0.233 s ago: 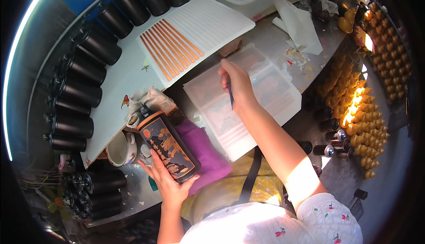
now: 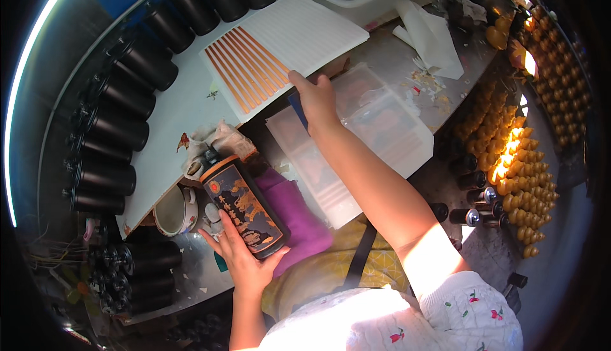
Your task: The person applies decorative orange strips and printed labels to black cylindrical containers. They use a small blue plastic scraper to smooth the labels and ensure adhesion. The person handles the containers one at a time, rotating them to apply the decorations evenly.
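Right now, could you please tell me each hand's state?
Left hand: holding the black bottle.
Right hand: holding a dark blue tool, near the copper-coloured strips.

Black bottle (image 2: 249, 210) | column of gold characters (image 2: 228, 203) | too small to read

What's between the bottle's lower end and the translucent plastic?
The purple cloth. It shows in the head view, between the lower end of the bottle and the translucent plastic.
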Demonstrator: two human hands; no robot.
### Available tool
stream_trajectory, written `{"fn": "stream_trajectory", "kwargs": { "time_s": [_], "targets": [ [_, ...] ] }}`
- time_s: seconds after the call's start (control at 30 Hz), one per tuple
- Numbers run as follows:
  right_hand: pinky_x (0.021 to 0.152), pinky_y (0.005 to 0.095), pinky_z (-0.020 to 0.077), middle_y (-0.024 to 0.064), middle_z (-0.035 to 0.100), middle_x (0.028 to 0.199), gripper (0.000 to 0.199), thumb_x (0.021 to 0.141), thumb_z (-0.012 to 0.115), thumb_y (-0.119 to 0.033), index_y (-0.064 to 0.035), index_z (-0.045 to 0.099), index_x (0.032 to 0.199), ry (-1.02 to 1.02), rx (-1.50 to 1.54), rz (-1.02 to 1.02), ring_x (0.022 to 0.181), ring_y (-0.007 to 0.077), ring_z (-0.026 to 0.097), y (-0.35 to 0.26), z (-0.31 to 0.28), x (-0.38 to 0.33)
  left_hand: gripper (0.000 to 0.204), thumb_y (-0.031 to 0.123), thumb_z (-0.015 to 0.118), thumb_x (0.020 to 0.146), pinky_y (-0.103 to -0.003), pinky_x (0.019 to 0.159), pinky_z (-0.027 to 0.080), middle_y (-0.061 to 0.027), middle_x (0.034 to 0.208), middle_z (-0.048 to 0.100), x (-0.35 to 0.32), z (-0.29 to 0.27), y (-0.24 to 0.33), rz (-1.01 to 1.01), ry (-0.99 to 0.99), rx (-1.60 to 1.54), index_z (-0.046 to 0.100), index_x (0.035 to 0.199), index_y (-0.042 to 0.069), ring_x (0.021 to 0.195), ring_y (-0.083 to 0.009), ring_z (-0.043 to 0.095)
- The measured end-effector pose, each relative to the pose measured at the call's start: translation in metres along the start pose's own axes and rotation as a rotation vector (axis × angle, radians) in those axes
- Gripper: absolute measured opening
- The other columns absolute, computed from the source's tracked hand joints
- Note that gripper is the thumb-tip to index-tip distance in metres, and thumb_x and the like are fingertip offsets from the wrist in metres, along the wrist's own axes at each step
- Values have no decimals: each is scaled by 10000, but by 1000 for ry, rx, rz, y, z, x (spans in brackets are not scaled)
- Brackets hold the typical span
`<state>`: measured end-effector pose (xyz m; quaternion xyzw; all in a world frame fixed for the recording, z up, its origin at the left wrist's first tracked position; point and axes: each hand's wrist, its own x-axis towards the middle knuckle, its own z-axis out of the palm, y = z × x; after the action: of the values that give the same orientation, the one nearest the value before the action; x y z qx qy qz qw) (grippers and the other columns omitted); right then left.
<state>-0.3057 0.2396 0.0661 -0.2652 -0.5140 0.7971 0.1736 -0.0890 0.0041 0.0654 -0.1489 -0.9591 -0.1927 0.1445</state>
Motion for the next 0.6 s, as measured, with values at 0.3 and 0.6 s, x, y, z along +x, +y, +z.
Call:
{"fn": "stream_trajectory", "kwargs": {
  "time_s": [0.3,0.6],
  "targets": [
    [662,197,417,49,734,971,66,920,685,-103,-73,627,931,-176,226,-389,791,52,584,-34,-66,-34,1170,462,829,698,-612,1209,-45,-247,1420,512,-15,2,-24,-57,40,-170,211,1545,-58,1394,-385,428],
    [638,161,408,82,756,927,88,915,645,-4,-42,658,994,-427,-209,-658,733,35,590,-129,-102,-73,1145,421,833,701,-702,1155,-27,-136,1101,619,-11,8,-27,21,101,-189,225,1550,-48,1038,-323,600]
  ]
}}
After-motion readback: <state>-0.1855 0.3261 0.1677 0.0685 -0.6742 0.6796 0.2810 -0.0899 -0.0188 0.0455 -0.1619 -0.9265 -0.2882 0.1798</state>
